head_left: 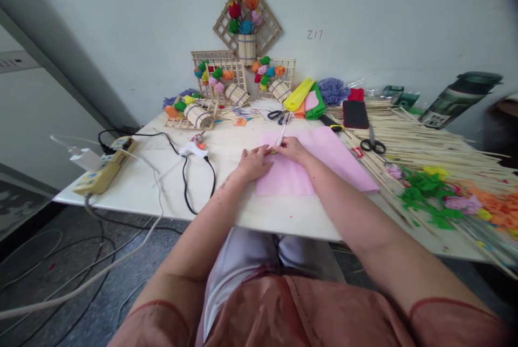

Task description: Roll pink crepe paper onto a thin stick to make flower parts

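Observation:
A sheet of pink crepe paper (335,158) lies on the white table in front of me. My right hand (292,150) is closed around a slim white pen (282,130), which leans upright over the paper's left part. Flat on the paper's left edge, my left hand (254,163) has its thumb apart from the fingers. Its fingertips reach close to the right hand's. A small yellowish piece (272,151) shows at the fingertips; what it is I cannot make out. The pen's tip is hidden by my fingers.
Left stand a white glue gun (194,148) and a power strip (107,166) with cables. Behind are stick lattices with paper flowers (246,18), dark-handled scissors (277,115) and folded yellow paper (299,94). Right lie a phone (356,114), more scissors (373,145), sticks (437,142) and a bottle (459,101).

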Motion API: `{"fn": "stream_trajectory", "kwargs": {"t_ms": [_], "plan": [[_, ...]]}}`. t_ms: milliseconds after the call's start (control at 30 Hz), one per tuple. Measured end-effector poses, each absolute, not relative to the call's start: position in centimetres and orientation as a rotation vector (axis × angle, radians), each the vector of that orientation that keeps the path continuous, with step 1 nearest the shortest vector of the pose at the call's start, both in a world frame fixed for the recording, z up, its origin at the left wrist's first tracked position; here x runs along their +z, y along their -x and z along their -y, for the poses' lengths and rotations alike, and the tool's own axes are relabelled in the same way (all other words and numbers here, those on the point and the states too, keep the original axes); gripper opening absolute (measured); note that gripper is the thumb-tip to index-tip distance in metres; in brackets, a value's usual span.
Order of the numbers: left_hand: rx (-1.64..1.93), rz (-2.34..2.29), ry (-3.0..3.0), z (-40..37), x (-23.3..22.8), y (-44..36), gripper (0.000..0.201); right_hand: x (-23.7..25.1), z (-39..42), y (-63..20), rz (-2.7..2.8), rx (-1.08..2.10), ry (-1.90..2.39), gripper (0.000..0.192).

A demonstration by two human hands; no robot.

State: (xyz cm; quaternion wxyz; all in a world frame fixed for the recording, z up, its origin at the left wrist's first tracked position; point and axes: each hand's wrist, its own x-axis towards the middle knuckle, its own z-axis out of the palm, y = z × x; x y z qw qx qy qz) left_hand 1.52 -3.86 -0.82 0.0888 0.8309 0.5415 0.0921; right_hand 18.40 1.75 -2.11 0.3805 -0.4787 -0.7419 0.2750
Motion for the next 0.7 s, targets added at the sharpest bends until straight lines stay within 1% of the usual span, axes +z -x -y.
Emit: {"fn": "stream_trajectory", "kwargs": {"t_ms": [267,433,700], "plan": [[0.294,-1.647,-2.438,4.0,-0.7,-1.7,0.062,-1.3,-1.4,-18.5,1.827,0.689,1.222,0.021],[0.301,-1.681,-2.41,3.8,-0.6,-1.5,0.069,-2.0,-1.7,-18.4,1.885,0.75,1.204,0.023],[0.383,-1.603,-2.352,3.7,-0.4,-1.2,0.073,-2.4,-1.8,-18.6,1.919,0.772,1.177,0.024]]}}
